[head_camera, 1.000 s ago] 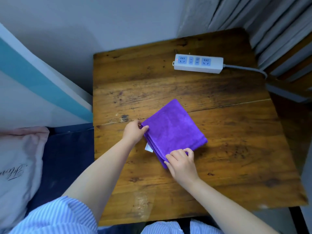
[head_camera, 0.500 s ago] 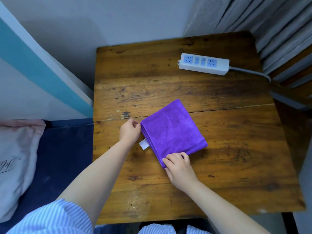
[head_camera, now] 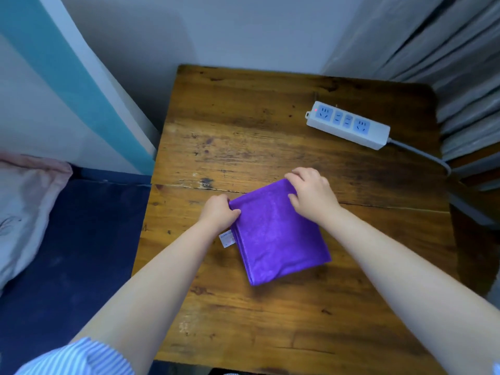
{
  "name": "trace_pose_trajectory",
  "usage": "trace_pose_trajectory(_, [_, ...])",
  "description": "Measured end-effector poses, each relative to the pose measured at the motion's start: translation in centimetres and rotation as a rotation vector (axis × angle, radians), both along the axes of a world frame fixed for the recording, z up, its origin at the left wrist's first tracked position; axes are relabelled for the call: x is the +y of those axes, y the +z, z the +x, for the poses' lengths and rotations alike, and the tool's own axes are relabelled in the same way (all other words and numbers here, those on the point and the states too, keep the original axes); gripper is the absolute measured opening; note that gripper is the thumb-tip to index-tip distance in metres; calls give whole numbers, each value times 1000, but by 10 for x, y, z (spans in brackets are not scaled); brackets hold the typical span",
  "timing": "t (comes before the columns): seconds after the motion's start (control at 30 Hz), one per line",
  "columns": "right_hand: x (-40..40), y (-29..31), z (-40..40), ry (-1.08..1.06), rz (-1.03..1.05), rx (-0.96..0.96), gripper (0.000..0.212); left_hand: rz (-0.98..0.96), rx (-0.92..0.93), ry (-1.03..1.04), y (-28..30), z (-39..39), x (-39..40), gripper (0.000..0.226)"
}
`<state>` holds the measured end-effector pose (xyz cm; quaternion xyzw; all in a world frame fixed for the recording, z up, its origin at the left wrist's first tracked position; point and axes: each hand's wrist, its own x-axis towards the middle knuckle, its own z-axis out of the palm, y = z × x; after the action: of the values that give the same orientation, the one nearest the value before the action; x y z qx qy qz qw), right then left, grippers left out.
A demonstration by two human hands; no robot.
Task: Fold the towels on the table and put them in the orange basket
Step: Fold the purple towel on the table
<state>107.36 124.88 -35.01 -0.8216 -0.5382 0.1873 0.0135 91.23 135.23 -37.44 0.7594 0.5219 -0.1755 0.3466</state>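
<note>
Two bare hands are on one folded purple microfibre towel [head_camera: 281, 239], which lies flat as a thick square near the middle of the worn brown wooden table [head_camera: 270, 320]. From my remote seat I see the left hand [head_camera: 219, 212] at the towel's near-left corner, fingers curled and thumb pressed on top, pinching the stacked edges. The right hand [head_camera: 311, 194] sits on the far corner, fingers bent over the edge and gripping the cloth there. Both forearms reach in from the bottom of the view, and a blue-and-white striped sleeve [head_camera: 78, 358] shows at the lower left.

A small white care label [head_camera: 227, 239] pokes out from the towel's left edge, just below the left hand; it carries faint print that I cannot read. At the far right of the table rests a white power strip with blue socket faces [head_camera: 347, 125], a red light lit at its left end and a grey cable [head_camera: 422, 155] trailing off the table edge. I see no brand mark on it. A pale pink pillow [head_camera: 24, 212] with dark script, too partial to read, lies on a navy sheet [head_camera: 81, 253] at the left.
</note>
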Motion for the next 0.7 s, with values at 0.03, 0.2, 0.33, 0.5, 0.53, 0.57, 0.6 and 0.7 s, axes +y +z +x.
trace_pose_trajectory(0.03, [11,-2,7,2,-113,39,50,-4,17,1,0,2,1,32])
trace_pose_trajectory(0.2, [42,-9,19,52,-374,215,50,-59,76,10,8,11,-1,21])
trace_pose_trajectory(0.33, [51,8,21,159,-458,222,53,-49,-10,84,26,4,-4,9])
trace_pose_trajectory(0.5, [65,53,7,348,-462,217,36,-46,-137,175,62,-29,-6,26])
trace_pose_trajectory(0.53, [68,63,2,371,-433,228,34,-43,-160,196,70,-39,-6,29])
trace_pose_trajectory(0.57, [71,74,-9,405,-395,240,33,-34,-189,228,81,-55,-7,30])
trace_pose_trajectory(0.6, [74,85,-19,434,-352,250,31,-25,-213,251,90,-70,-7,31])
trace_pose_trajectory(0.7, [82,116,-63,543,-233,241,28,38,-272,339,114,-124,-11,30])
